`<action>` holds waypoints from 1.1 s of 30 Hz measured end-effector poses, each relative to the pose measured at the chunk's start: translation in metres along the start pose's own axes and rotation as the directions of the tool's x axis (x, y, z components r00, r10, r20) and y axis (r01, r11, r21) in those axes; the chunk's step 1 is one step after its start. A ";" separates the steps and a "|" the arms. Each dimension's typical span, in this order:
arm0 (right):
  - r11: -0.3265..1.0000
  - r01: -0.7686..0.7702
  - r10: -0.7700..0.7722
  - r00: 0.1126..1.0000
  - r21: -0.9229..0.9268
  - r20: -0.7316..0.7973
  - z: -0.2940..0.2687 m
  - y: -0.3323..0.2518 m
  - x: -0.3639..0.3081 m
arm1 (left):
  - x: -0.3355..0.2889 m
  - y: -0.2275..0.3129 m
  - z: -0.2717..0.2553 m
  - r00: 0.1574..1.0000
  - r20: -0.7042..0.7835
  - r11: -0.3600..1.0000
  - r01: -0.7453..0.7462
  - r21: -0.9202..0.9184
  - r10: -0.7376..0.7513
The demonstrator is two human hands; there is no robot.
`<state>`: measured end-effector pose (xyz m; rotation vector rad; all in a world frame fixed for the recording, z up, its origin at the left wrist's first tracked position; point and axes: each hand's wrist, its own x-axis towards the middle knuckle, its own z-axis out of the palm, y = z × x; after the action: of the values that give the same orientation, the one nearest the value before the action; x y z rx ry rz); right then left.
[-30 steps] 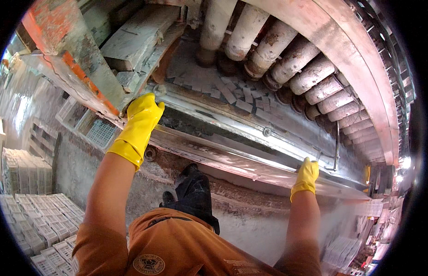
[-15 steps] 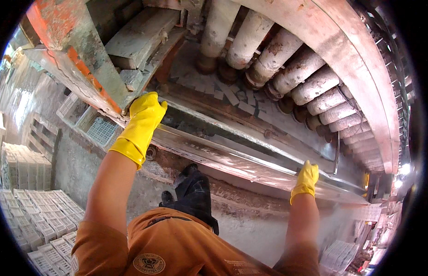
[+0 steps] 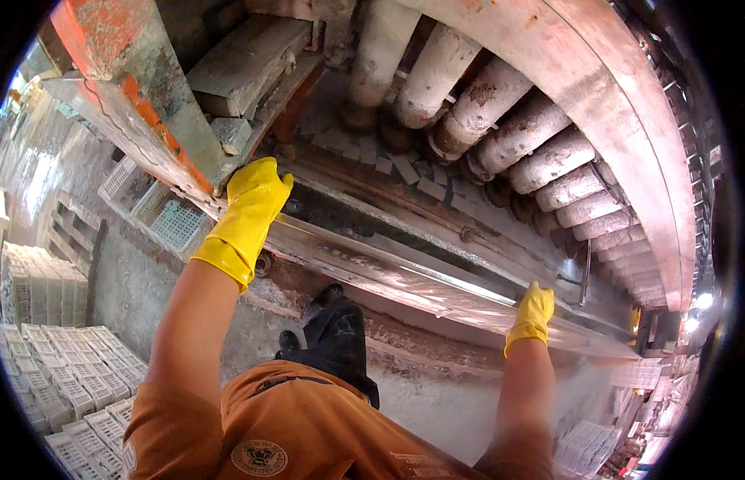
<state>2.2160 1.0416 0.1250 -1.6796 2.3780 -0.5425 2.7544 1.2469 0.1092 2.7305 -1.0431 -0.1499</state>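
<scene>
Both my hands wear yellow rubber gloves and hold the long edge of a wet, shiny metal panel (image 3: 404, 286) on the near side of a large machine. My left hand (image 3: 256, 190) is closed over the panel's left end, beside an orange-and-grey upright (image 3: 176, 120); its fingertips are hidden. Far along to the right, my right hand (image 3: 536, 312) is closed round the same edge. Behind the panel runs a narrow dark trough (image 3: 348, 220). Past it lie several loose grey tile pieces (image 3: 404, 168) under a row of thick, crusted pillars (image 3: 484, 92).
White plastic crates (image 3: 168, 216) stand on the floor at the left, near a wooden pallet (image 3: 72, 228). Stacked white crates (image 3: 76, 368) fill the lower left. A stone slab (image 3: 244, 68) rests on a ledge beyond my left hand. A thin metal bar (image 3: 585, 272) rises near my right hand.
Both hands keep their hold on the panel edge in the same places. The view has shifted only slightly.
</scene>
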 end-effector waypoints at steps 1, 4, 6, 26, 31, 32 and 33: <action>1.000 0.002 -0.002 1.000 -0.020 0.002 0.001 0.000 0.004 | 0.001 0.001 -0.002 1.000 0.007 1.000 0.006 0.003 -0.006; 0.993 0.035 -0.035 0.999 -0.115 -0.003 0.010 0.010 0.023 | 0.003 0.004 -0.007 1.000 -0.010 1.000 0.016 -0.024 -0.016; 0.991 0.018 -0.019 1.000 -0.135 -0.007 0.017 0.021 0.038 | 0.008 0.007 -0.011 1.000 0.017 1.000 0.004 -0.023 -0.004; 0.961 -0.063 0.069 0.998 -0.267 0.011 0.017 -0.040 0.049 | 0.041 0.003 -0.003 1.000 0.008 1.000 0.003 -0.001 -0.003; 0.965 -0.037 0.028 0.999 -0.260 -0.036 0.018 -0.030 0.048 | 0.040 0.006 -0.005 0.999 0.035 1.000 0.020 0.011 -0.020; 0.959 -0.032 0.018 0.998 -0.280 -0.053 0.020 -0.026 0.050 | 0.039 0.006 -0.005 1.000 0.029 1.000 0.008 0.004 -0.008; 0.960 -0.038 0.023 0.998 -0.278 -0.054 0.022 -0.023 0.052 | 0.038 0.005 -0.005 1.000 0.023 1.000 -0.004 -0.003 0.004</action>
<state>2.2254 0.9823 0.1174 -1.7514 2.6141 -0.2547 2.7801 1.2185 0.1151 2.7297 -1.0531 -0.1821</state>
